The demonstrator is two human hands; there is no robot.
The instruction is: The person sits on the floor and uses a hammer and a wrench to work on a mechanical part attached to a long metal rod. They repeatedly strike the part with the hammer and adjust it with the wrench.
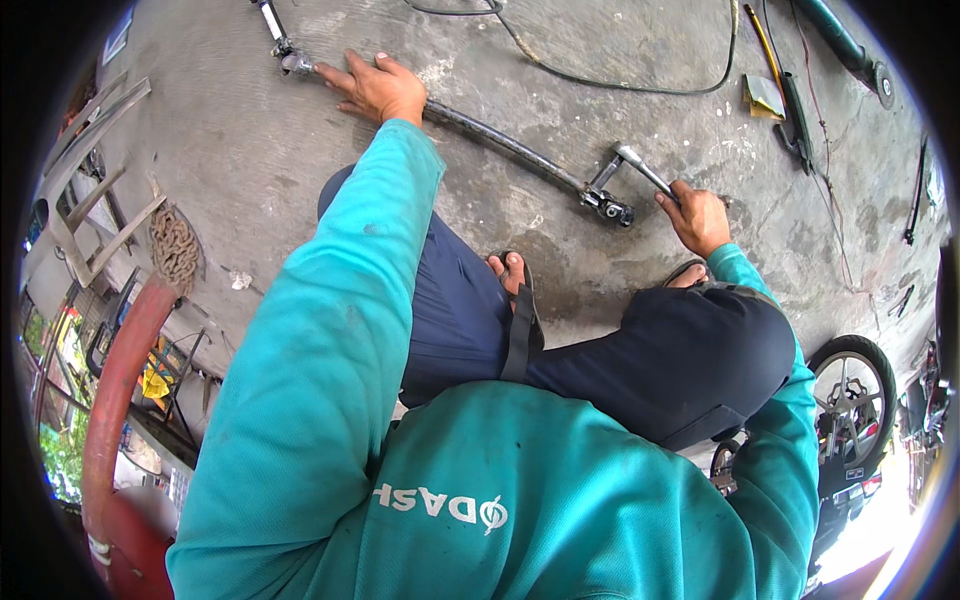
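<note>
A long steel shaft (500, 145) lies diagonally on the concrete floor. My left hand (385, 90) is over its upper end, fingers curved onto it beside a knuckle joint (296, 62). A short silver-and-black piece (270, 20) extends beyond that joint. At the shaft's lower right end is a universal joint (607, 206), where an upright socket piece (602, 172) meets the head of a long silver wrench (650, 170). My right hand (700, 218) grips this wrench's handle. My bent legs and sandalled feet are just below the shaft.
A black cable (640, 88) loops above. Right are a yellow rod (763, 45), black tube (798, 120), paper packet (763, 96), dark green cylinder (840, 40) and motorcycle wheel (850, 395). Left stand a metal frame (100, 240), coiled chain (178, 250) and red post (130, 370).
</note>
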